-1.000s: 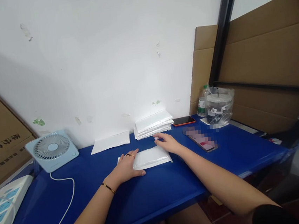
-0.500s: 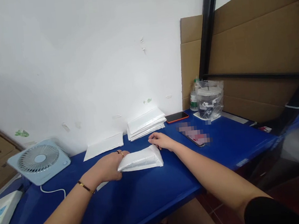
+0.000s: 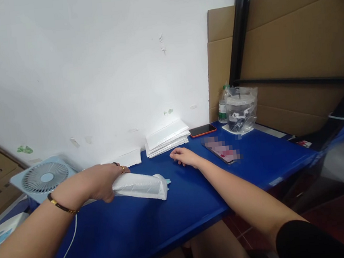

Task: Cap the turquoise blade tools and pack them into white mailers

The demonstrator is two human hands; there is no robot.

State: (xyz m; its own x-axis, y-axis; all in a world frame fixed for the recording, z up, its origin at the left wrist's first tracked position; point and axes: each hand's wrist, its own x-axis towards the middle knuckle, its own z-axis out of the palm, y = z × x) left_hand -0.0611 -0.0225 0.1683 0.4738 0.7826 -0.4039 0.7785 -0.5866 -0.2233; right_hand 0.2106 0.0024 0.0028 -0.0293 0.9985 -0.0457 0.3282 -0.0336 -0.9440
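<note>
Clasped at one end only by the left hand (image 3: 100, 183), the white padded plastic pouch (image 3: 141, 186) left of the white envelope stack (image 3: 166, 137) could be dropped; the right hand (image 3: 184, 157) is rested empty, half-curled.

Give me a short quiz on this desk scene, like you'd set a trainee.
1. Which hand grips the mailer? A. left hand B. right hand C. neither
2. True or false: the right hand rests empty on the table.
3. Fill in: the stack sits against the white ____.

Key: 1 A; 2 true; 3 wall.
</note>
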